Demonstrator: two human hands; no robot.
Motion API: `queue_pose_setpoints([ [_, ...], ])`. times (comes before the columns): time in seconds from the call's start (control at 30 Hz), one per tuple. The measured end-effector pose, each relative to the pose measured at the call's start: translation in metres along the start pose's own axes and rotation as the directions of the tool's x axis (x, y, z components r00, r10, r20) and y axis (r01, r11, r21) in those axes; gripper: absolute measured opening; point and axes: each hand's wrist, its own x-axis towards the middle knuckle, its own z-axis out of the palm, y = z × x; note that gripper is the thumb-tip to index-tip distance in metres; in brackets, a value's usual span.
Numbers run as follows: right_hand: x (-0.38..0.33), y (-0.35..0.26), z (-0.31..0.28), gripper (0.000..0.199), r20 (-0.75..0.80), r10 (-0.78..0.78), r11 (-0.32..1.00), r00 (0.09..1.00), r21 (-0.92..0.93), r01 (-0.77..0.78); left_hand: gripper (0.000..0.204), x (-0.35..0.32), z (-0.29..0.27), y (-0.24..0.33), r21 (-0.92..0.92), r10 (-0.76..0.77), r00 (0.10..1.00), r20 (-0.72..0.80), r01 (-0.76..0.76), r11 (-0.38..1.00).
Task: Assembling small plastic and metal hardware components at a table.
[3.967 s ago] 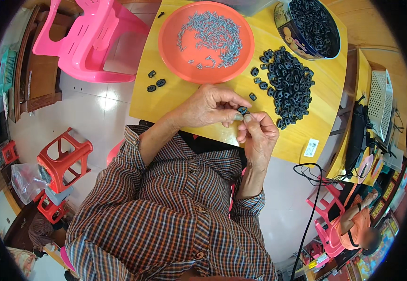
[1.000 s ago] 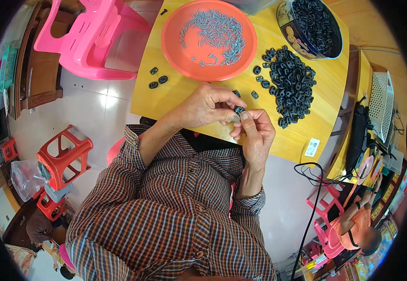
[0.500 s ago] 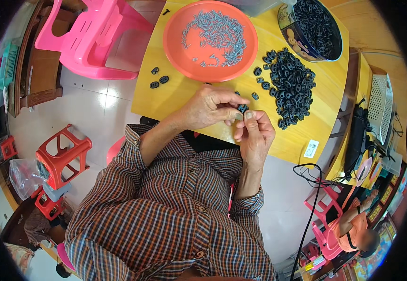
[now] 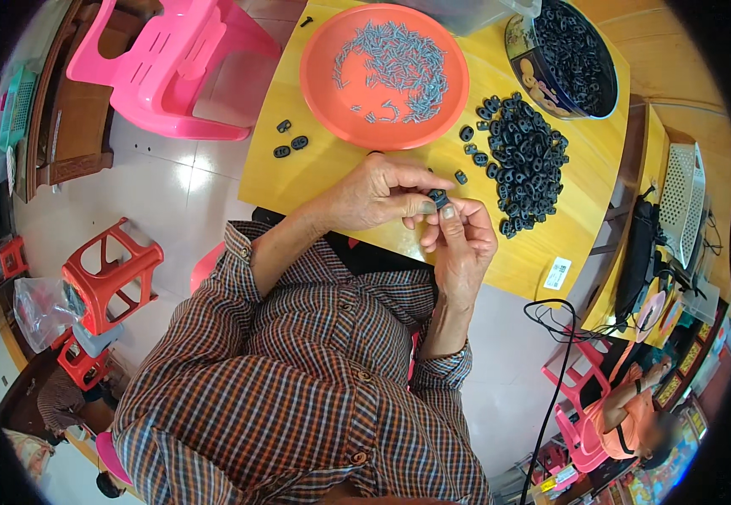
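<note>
A small black plastic piece like a cord lock [image 4: 439,198] is pinched between my two hands, above the near edge of the yellow table [image 4: 365,238]. My left hand [image 4: 374,192] grips it from the left with thumb and fingertips. My right hand [image 4: 465,244] has thumb and forefinger closed on its lower right side. Fingers partly cover the piece. Just beyond lies a loose black piece [image 4: 461,178], near a heap of similar black pieces [image 4: 521,160]. Small silvery metal parts, perhaps springs [image 4: 403,63], lie spread on a round orange plate [image 4: 315,93].
A round tin [image 4: 538,88] full of black pieces stands at the far right, beside a clear plastic container [image 4: 475,15]. Several black pieces [image 4: 298,142] lie at the table's left. A white label [image 4: 557,273] and black cable [image 4: 563,362] are right; a pink chair [image 4: 172,76] stands left.
The black piece has turned a little between my fingertips and more of it shows. Both hands stay nearly in place, while the whole view has shifted slightly.
</note>
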Motion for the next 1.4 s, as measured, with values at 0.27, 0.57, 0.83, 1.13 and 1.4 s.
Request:
queue_pose_setpoints([
  [0.27, 0.000, 0.000, 0.003, 0.010, -0.035, -0.006, 0.999, 0.999, -0.042, 0.005, 0.038, 0.002, 0.002, 0.000, 0.229, 0.117, 0.993, -0.012, -0.111, 0.967],
  [0.57, -0.001, -0.006, 0.008, 0.011, -0.059, 0.001, 0.999, 0.998, -0.053, -0.004, 0.038, 0.003, 0.002, -0.001, 0.375, 0.203, 0.979, -0.016, -0.182, 0.909],
  [0.83, -0.005, -0.010, 0.003, 0.012, -0.091, 0.070, 0.988, 0.993, -0.133, -0.082, 0.037, 0.004, 0.001, -0.001, 0.419, 0.256, 0.965, 0.050, -0.253, 0.872],
  [1.13, -0.002, -0.010, 0.004, 0.011, -0.052, 0.117, 0.993, 0.992, 0.019, -0.116, 0.029, -0.001, -0.003, -0.003, -0.035, -0.012, 0.999, 0.034, 0.013, 0.999],
  [1.4, -0.003, -0.008, 0.005, 0.011, -0.037, 0.107, 0.994, 0.994, -0.026, -0.108, 0.028, -0.002, -0.002, -0.002, 0.066, 0.068, 0.998, 0.005, -0.068, 0.995],
])
